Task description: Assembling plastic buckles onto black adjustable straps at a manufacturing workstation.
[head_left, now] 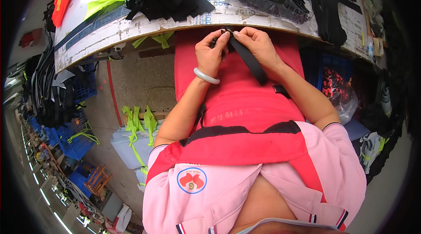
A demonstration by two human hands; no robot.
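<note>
While left fingers [223,37] pinched a buckle [226,29], right fingers [240,37] nipped its strap [250,61], seemingly light and pliant, best held beside the buckle.

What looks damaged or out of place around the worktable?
The white tabletop looks worn: brown patches mark its near edge, perhaps where covering rubbed away. The black strap at the right hand shows no clear damage.
</note>
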